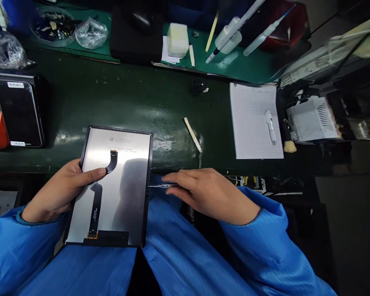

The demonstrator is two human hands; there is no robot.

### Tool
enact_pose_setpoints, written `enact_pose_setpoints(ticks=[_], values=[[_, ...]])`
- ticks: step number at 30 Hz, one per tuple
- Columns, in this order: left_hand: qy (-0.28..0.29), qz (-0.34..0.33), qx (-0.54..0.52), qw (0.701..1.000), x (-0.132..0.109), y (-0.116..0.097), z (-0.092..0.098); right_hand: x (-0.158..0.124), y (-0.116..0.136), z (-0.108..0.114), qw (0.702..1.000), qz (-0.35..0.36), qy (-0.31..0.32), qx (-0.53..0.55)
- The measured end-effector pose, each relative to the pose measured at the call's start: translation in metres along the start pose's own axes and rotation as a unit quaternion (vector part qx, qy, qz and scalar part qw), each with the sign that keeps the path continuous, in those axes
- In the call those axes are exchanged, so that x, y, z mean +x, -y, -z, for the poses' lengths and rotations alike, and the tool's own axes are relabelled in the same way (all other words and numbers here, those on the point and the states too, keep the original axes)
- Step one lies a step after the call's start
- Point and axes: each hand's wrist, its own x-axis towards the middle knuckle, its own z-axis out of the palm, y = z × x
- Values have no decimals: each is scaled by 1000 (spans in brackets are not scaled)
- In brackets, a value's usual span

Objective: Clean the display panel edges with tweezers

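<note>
My left hand (63, 189) grips a tablet display panel (123, 197) by its left edge, thumb laid across its silver back beside the black flex cable (96, 201). The panel lies back side up, tilted over my lap at the bench's front edge. My right hand (209, 193) is closed in a pinch on metal tweezers (160, 186), whose tip touches the panel's right edge. Both arms are in blue sleeves.
On the dark green bench lie a cream plastic pry stick (193, 135), a lined notepad (254, 123) with a pen (270, 125), and a black phone (20, 111) at left. A white foam block (178, 40), bottles and plastic bags stand at the back. A white box (313, 119) sits right.
</note>
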Motion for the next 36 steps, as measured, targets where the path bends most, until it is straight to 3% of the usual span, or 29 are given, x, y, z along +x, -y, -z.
enact_pose_setpoints(ticks=[8, 16, 36], values=[[9, 2, 8, 1000, 4, 2, 2, 0, 1, 3, 1000, 16, -7, -7], [6, -19, 13, 1000, 6, 2, 1, -2, -1, 1, 999, -16, 17, 28], [8, -16, 13, 1000, 9, -1, 1, 0, -3, 1, 1000, -14, -6, 16]])
